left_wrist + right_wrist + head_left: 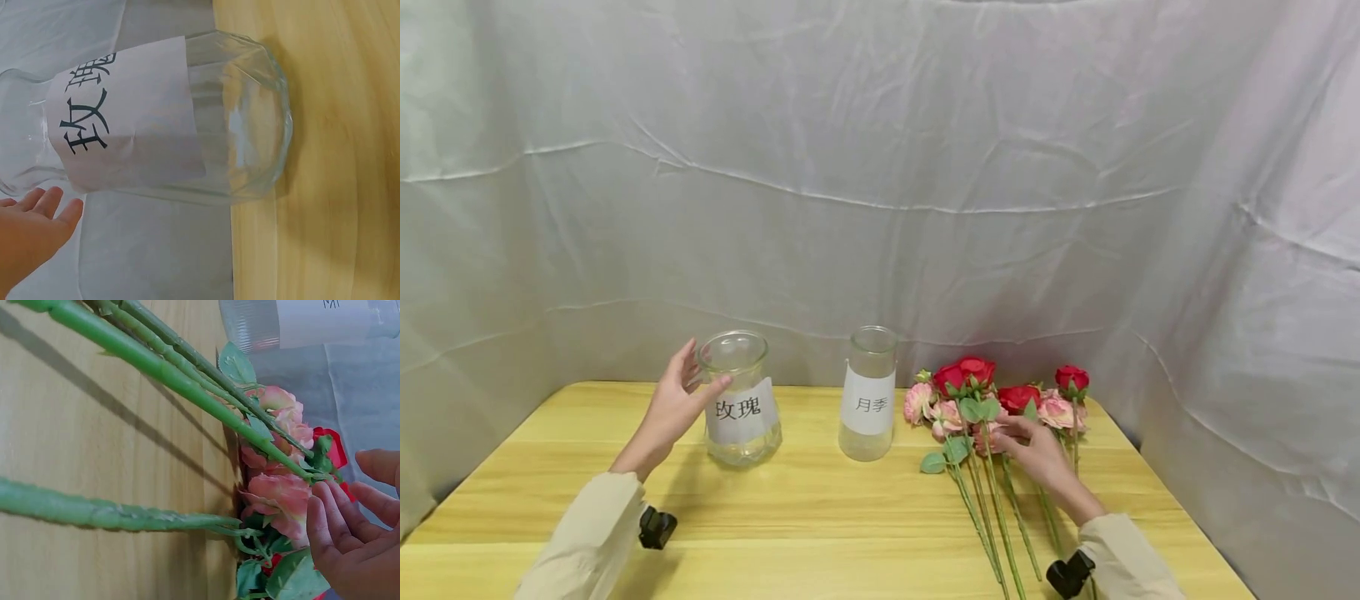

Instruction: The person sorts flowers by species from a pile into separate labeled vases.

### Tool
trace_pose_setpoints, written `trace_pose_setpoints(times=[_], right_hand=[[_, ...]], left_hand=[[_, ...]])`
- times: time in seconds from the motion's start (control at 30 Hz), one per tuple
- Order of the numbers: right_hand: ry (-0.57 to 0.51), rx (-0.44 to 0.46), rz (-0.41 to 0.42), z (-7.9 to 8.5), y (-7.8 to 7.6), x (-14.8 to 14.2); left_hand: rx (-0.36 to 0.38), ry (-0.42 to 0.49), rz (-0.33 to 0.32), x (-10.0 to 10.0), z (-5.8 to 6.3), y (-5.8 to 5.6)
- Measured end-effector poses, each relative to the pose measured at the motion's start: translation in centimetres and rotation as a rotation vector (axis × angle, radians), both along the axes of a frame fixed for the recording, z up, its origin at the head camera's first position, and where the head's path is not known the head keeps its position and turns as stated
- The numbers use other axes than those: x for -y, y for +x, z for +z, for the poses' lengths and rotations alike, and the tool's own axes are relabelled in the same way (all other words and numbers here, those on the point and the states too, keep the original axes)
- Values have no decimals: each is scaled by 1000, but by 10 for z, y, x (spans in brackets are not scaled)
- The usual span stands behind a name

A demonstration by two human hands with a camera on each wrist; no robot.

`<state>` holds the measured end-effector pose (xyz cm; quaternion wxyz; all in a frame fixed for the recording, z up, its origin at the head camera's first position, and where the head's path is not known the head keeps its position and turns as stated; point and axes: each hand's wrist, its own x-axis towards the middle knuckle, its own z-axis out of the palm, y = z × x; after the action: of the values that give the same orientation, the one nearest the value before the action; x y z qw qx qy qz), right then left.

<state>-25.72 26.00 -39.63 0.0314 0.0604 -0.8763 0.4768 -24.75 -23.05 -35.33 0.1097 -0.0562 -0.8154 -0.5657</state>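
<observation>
A wide glass vase [743, 452] with a paper label stands upright at the left. My left hand [673, 410] is beside its upper left side, fingers spread and holding nothing. In the left wrist view, the fingertips [70, 215] come right up by the vase's neck. On the right lies a bunch of artificial flowers, red roses [976, 372] and pink blossoms [919, 403], with long green stems [150, 365] pointing towards me. My right hand [1042, 460] reaches over them with loosely bent fingers; its fingertips are right at the top of a stem, just below the flower heads.
A narrower glass vase [867, 447], also labelled, stands between the wide vase and the flowers. All of it is on a yellow wooden table [820, 517]. Grey cloth [865, 167] hangs behind and at both sides.
</observation>
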Motion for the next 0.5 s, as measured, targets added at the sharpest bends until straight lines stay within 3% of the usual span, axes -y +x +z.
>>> trace_pose_setpoints(times=[0.23,0.5], right_hand=[[-26,17,-26,-6,-2,3],[9,23,-42,-12,-3,2]], left_hand=[[7,29,54,-3,1,-5],[23,38,63,-1,-1,-7]])
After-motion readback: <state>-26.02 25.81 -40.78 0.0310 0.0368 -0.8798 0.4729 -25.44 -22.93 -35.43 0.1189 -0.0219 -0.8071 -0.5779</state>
